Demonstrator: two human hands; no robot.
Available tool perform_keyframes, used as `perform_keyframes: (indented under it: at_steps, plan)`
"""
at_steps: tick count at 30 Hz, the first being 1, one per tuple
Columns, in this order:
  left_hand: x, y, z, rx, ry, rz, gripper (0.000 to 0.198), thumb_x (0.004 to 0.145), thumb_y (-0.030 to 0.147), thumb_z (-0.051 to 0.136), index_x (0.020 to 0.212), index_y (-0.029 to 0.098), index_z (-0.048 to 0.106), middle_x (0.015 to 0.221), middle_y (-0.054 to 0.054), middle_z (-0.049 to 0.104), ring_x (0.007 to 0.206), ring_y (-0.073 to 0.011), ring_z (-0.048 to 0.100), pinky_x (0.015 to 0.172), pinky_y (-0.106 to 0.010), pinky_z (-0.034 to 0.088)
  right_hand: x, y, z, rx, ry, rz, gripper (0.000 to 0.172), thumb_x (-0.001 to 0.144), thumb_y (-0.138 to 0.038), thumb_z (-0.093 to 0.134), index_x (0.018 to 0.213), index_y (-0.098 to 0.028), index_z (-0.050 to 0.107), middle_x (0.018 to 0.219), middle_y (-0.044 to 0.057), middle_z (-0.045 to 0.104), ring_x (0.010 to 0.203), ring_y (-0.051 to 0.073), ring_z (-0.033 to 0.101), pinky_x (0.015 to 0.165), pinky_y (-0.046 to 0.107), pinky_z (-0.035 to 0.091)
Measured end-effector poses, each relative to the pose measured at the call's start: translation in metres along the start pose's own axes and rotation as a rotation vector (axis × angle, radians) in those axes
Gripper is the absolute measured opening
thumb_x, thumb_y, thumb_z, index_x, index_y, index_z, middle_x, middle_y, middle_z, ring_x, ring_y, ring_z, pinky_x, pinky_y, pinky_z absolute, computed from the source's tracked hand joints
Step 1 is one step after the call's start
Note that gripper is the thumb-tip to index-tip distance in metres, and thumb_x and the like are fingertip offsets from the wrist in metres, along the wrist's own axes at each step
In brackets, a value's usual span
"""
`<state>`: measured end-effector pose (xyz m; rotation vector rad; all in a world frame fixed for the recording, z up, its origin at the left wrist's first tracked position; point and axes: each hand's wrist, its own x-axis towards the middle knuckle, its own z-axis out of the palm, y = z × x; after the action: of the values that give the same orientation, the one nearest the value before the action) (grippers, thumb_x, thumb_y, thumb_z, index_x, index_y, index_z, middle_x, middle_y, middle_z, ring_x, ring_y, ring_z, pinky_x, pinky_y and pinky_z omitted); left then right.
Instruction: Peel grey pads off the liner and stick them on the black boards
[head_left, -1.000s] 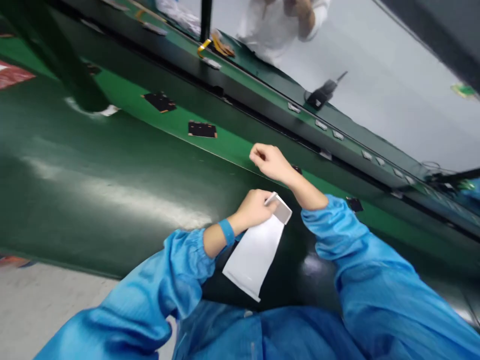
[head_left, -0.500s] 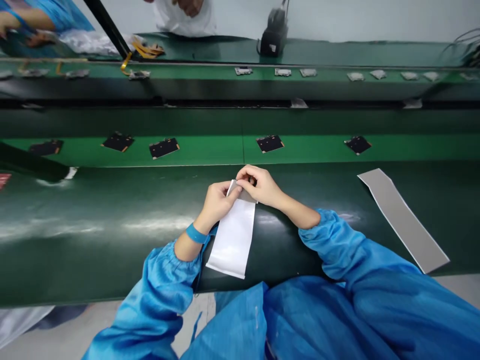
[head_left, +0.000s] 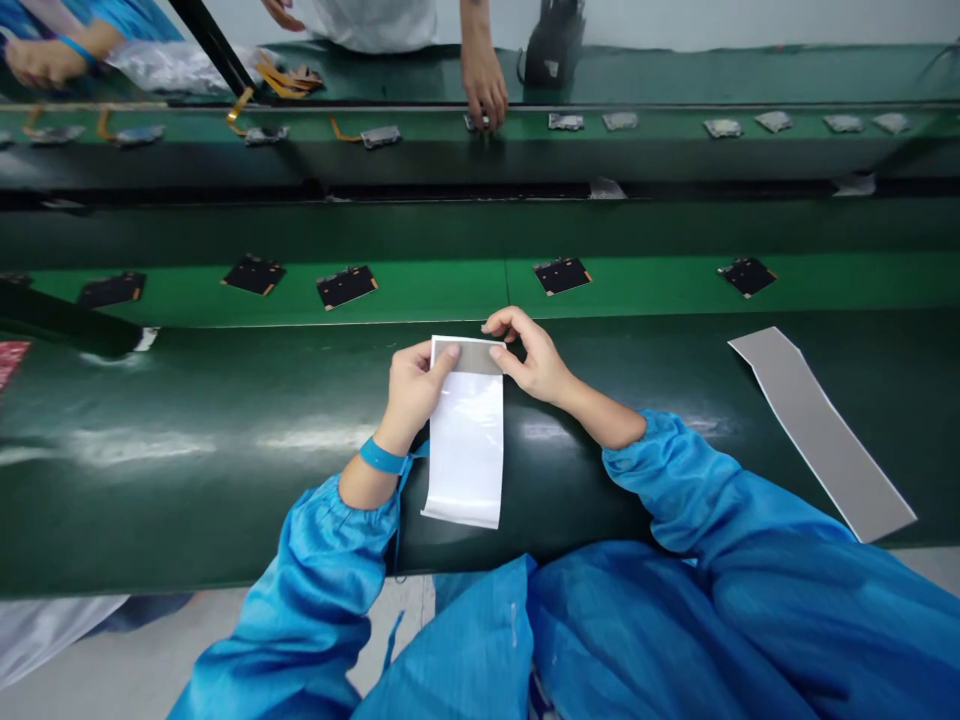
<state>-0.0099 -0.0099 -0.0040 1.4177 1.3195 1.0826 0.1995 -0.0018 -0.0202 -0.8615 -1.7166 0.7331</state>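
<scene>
A white glossy sheet (head_left: 465, 450) with a grey band (head_left: 476, 358) across its top hangs in front of me over the dark green bench. My left hand (head_left: 414, 390) pinches its upper left corner, thumb on the grey band and fingers behind. At the upper right corner is my right hand (head_left: 536, 360), its thumb on the band's edge and its index finger raised just above the top edge. Part of the right hand's grip is hidden. To the right lies a long grey strip (head_left: 825, 435), slightly bent near its far end.
Beyond the bench edge, several black circuit boards (head_left: 562, 275) lie on a bright green belt (head_left: 442, 285). Small silvery parts (head_left: 566, 122) line a farther ledge, where a co-worker's hand (head_left: 484, 85) touches one. A dark green post (head_left: 67, 320) stands at left.
The sheet has turned straighter, baring more of its grey band. My hands have moved apart, the left one leftward. Across the line, a co-worker's hand has come down onto a small part.
</scene>
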Motion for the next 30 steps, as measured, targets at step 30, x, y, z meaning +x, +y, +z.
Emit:
perform_keyframes:
  at_steps: [30]
  plan:
    - [0.006,0.008,-0.015,-0.001,-0.017,-0.128,0.036,0.069,0.043,0.093,0.091,0.016,0.084,0.086,-0.006,0.081,0.073,-0.0178,0.068,0.065,-0.026,0.052,0.001,0.012,0.002,0.138,-0.112,0.255,0.035,0.095,-0.020,0.062,0.127,-0.026,0.050,0.094,-0.001,0.064,0.076,0.013,0.056,0.066,0.029,0.045]
